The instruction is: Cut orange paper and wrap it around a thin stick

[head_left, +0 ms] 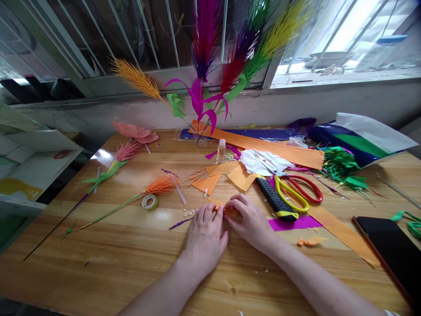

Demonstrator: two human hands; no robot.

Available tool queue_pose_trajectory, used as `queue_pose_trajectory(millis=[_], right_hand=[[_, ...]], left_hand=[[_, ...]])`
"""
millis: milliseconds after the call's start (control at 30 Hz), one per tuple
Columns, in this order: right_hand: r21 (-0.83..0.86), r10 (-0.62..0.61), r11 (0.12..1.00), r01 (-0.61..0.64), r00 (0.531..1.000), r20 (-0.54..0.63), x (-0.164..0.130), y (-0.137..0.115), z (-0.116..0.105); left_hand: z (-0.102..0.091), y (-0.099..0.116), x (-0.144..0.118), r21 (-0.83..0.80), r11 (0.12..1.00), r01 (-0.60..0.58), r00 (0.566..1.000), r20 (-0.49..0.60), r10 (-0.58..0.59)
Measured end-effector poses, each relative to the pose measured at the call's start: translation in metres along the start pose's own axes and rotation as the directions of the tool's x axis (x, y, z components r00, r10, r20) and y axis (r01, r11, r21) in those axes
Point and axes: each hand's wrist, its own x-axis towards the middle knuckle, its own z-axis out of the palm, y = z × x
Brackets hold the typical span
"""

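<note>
Orange paper strip point(226, 210) sits right at the near-middle of the wooden table point(131, 263), pinned flat under both your hands. Your left hand point(205, 237) lies palm down, fingers stretched forward, tips pressing on the strip's left end. Your right hand point(251, 221) comes in from the right, wrist angled, fingers curled and pinched shut on the strip's right part. The strip runs roughly left to right, tilting a bit away on its left end; most of it is hidden under your fingers. Just past your right hand are a black-and-yellow knife point(276, 202) and yellow and red scissors point(297, 188). To the left sits a tape roll point(149, 202). Paper plumes point(205, 39) stand by the window.
</note>
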Motion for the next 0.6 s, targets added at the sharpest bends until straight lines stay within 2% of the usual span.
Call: queue_pose_trajectory(millis=[133, 267, 600], right_hand=[[0.008, -0.005, 1.000, 0.005, 1.000, -0.005, 0.0017, 0.0017, 0.0032], [0.028, -0.009, 1.000, 0.009, 1.000, -0.001, 0.0019, 0.0020, 0.0027], [0.024, 0.002, 1.000, -0.002, 1.000, -0.015, 0.0008, 0.0023, 0.0040]], left_hand=[[-0.0007, 0.0010, 0.0012, 0.003, 1.000, 0.003, 1.000, -0.018, -0.003], [0.0005, 0.0004, 0.0004, 0.019, 0.998, -0.056, 0.997, -0.059, 0.057], [0.0033, -0.0023, 0.0057, -0.029, 0.998, -0.059, 0.997, -0.045, 0.058]])
